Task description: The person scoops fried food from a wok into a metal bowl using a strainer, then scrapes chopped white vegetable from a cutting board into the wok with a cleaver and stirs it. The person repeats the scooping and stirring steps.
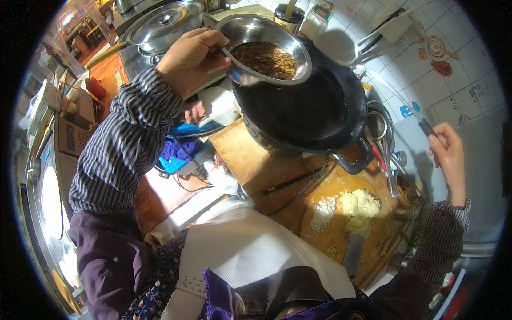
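Left hand (194, 60) clamps the metal bowl (253, 33) by its left rim over the black pan (314, 120); any tilt is best slow. Right hand (449, 152) grips the ladle (336, 47).

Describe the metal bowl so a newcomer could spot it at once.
Find the big black pan near the picture's top centre. Over its upper left part, the left hand holds a steel bowl. Unlike the lidded pot to its left, it is open, showing brown contents.
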The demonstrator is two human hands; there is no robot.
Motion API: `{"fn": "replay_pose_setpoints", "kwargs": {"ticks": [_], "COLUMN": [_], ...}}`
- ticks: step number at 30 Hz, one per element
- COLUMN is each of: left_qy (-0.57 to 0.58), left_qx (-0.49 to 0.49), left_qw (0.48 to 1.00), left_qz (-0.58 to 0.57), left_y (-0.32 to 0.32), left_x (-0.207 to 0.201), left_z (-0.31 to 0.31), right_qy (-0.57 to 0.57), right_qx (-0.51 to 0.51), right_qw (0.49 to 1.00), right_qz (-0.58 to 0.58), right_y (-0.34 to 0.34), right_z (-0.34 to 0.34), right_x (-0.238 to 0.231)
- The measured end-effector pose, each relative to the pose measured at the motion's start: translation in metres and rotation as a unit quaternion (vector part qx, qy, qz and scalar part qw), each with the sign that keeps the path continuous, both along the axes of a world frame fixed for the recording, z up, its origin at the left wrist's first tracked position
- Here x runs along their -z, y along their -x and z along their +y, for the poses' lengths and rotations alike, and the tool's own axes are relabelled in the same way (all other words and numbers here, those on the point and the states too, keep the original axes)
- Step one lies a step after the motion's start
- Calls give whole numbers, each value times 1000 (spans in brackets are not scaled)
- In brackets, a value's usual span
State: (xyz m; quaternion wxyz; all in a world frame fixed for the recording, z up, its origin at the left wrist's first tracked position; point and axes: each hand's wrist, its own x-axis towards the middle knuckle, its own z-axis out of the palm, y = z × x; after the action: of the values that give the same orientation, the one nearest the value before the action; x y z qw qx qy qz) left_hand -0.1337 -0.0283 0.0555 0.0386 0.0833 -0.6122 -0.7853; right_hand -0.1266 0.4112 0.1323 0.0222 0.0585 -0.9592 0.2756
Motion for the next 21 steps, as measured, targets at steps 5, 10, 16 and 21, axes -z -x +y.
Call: {"fn": "replay_pose_setpoints", "kwargs": {"ticks": [5, 10, 16, 21], "left_qy": [2, 11, 9, 10], "left_qx": [-12, -11, -25, -28], "left_qw": [1000, 1000, 1000, 1000], "left_qz": [7, 4, 0, -2], "left_y": [-1, -2, -4, -3], "left_x": [1, -2, -3, -5], "left_z": [-4, -7, -7, -9], "right_qy": [-101, -224, -134, -53], "right_qx": [-11, -72, -57, -82], "right_qw": [992, 967, 975, 981], "right_qz": [-74, -101, -169, -168], "right_y": [12, 31, 51, 61], "right_z": [1, -17, -39, -55], "right_x": [-2, -3, 20, 69]}}
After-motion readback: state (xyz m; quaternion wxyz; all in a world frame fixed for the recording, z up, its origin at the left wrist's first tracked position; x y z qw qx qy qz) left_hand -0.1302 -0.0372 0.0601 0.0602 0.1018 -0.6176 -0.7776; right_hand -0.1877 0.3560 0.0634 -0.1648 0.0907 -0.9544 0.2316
